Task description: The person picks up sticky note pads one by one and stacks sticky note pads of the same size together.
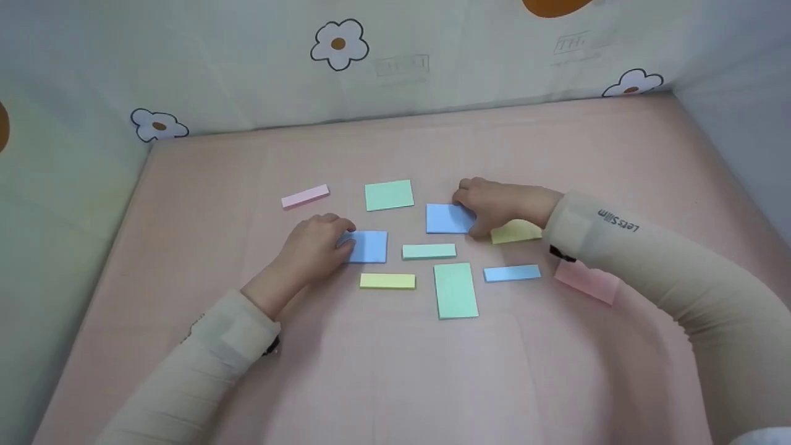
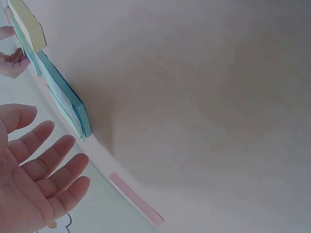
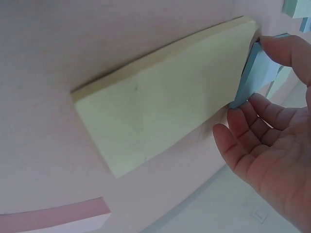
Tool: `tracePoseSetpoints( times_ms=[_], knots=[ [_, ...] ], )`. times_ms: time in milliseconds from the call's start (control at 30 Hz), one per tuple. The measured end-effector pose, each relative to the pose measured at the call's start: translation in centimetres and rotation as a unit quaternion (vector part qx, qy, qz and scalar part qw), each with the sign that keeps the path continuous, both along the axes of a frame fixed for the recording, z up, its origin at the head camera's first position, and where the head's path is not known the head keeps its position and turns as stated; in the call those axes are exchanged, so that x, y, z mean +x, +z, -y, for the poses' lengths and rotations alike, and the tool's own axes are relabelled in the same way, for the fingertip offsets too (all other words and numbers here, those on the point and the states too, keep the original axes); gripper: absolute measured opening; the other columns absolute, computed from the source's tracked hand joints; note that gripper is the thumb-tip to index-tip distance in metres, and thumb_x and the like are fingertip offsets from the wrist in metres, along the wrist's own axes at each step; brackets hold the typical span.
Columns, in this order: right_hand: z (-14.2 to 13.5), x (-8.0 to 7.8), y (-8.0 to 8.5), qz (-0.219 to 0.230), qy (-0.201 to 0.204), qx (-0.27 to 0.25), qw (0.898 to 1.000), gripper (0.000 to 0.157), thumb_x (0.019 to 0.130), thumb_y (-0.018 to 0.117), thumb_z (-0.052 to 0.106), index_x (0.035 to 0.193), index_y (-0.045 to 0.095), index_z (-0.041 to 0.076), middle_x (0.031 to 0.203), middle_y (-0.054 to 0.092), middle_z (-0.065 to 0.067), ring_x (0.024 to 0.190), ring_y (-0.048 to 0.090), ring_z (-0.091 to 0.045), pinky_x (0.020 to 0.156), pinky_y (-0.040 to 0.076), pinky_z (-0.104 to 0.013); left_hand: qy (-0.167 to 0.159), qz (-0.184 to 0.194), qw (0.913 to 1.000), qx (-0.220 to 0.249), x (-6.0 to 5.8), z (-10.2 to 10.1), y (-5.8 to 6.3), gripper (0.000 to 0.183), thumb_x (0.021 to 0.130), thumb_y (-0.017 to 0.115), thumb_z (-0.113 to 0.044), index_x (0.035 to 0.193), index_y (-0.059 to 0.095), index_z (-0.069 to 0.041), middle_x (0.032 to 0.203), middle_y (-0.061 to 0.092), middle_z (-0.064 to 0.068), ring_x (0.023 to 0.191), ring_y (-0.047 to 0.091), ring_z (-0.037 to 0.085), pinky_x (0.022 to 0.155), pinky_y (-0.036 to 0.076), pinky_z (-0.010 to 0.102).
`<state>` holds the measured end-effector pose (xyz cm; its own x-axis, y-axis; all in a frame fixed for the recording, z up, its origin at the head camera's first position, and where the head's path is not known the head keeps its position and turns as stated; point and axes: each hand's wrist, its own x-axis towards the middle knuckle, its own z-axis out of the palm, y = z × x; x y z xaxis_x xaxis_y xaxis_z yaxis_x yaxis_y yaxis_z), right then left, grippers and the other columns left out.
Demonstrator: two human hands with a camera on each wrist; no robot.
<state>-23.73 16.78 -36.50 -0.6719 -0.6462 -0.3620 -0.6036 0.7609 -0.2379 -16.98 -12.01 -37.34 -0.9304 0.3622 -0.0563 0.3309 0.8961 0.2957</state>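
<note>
My right hand [image 1: 491,203] pinches a blue sticky note pad [image 1: 446,219] at its right end. In the right wrist view the thumb [image 3: 286,51] is at one edge of that pad and the curled fingers [image 3: 243,126] are at the opposite edge. My left hand [image 1: 315,247] is beside another blue sticky note pad [image 1: 369,247], overlapping its left end in the head view. From the left wrist, that hand's fingers [image 2: 53,160] look spread and loosely bent, holding nothing. Just right of the right hand lies a yellow pad [image 1: 516,232], partly hidden by the wrist.
Green pads [image 1: 389,195] [image 1: 456,290] lie behind and in front. Narrow strips in teal [image 1: 429,251], yellow [image 1: 387,281], blue [image 1: 512,273] and pink [image 1: 306,196] are scattered between and around. A pink pad [image 1: 587,282] is partly under the right sleeve. Patterned curtains [image 1: 247,68] border the pink surface.
</note>
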Motion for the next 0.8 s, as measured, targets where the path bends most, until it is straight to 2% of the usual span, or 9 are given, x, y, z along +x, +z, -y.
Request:
tracePoseSetpoints(
  times_ms=[133,233,367,433,500,667,800],
  knots=[
    [-0.1,0.0,0.0,0.004,-0.01,0.003,1.0,0.055,0.075,0.068,0.017,0.122,0.05,-0.006,0.112,0.051,-0.016,0.098,0.045,-0.026,0.089,0.042,-0.039,-0.002,-0.005,1.0,-0.004,-0.3,-0.7,0.1,0.028,0.088,0.055,-0.015,0.112,0.063,-0.004,0.11,0.063,0.013,0.101,0.058,0.028,0.087,0.046,0.04],
    [-0.4,-0.3,0.2,0.017,-0.011,0.008,1.0,0.057,0.075,0.069,0.019,0.122,0.049,-0.006,0.113,0.05,-0.017,0.099,0.045,-0.027,0.09,0.041,-0.04,-0.016,-0.016,0.9997,-0.005,-0.6,-1.7,0.3,0.028,0.087,0.055,-0.013,0.112,0.062,-0.002,0.109,0.063,0.015,0.1,0.059,0.029,0.086,0.046,0.04],
    [-1.4,-0.9,0.9,0.015,-0.019,-0.001,1.0,0.061,0.075,0.07,0.019,0.124,0.046,-0.008,0.115,0.051,-0.02,0.101,0.046,-0.03,0.091,0.04,-0.042,-0.036,-0.012,0.9993,0.007,-1.4,-4.1,1.1,0.033,0.086,0.055,-0.01,0.116,0.058,0.002,0.11,0.061,0.018,0.098,0.06,0.029,0.085,0.047,0.039],
    [-1.9,-1.3,1.4,0.005,-0.031,-0.011,0.999,0.06,0.076,0.068,0.016,0.125,0.045,-0.01,0.118,0.05,-0.022,0.105,0.048,-0.032,0.092,0.039,-0.043,-0.044,0.005,0.9989,0.015,-1.9,-5.7,1.6,0.036,0.086,0.055,-0.01,0.12,0.055,0.002,0.112,0.058,0.017,0.097,0.059,0.027,0.085,0.047,0.036],
    [-2.4,-1.6,1.7,0.0,-0.046,-0.019,0.999,0.058,0.077,0.067,0.014,0.126,0.045,-0.01,0.121,0.049,-0.024,0.11,0.047,-0.034,0.095,0.038,-0.045,-0.066,0.017,0.9976,0.012,-2.5,-7.5,1.8,0.039,0.086,0.056,-0.011,0.123,0.053,0.001,0.113,0.056,0.016,0.096,0.057,0.025,0.085,0.047,0.034],
    [-3.5,-1.7,2.0,-0.004,-0.06,-0.031,0.998,0.056,0.078,0.067,0.011,0.125,0.045,-0.011,0.122,0.048,-0.025,0.113,0.047,-0.037,0.095,0.038,-0.045,-0.149,0.032,0.9865,-0.06,-4.1,-11.4,1.6,0.05,0.086,0.059,-0.024,0.13,0.047,-0.005,0.117,0.051,0.011,0.099,0.049,0.022,0.089,0.043,0.031],
    [-4.1,-1.6,2.1,-0.009,-0.063,-0.037,0.997,0.055,0.078,0.066,0.009,0.124,0.045,-0.012,0.122,0.049,-0.026,0.111,0.048,-0.037,0.095,0.039,-0.046,-0.176,0.034,0.9746,-0.134,-5.1,-13.3,1.4,0.057,0.084,0.06,-0.035,0.131,0.044,-0.006,0.117,0.048,0.008,0.101,0.046,0.021,0.091,0.04,0.032]
  ],
)
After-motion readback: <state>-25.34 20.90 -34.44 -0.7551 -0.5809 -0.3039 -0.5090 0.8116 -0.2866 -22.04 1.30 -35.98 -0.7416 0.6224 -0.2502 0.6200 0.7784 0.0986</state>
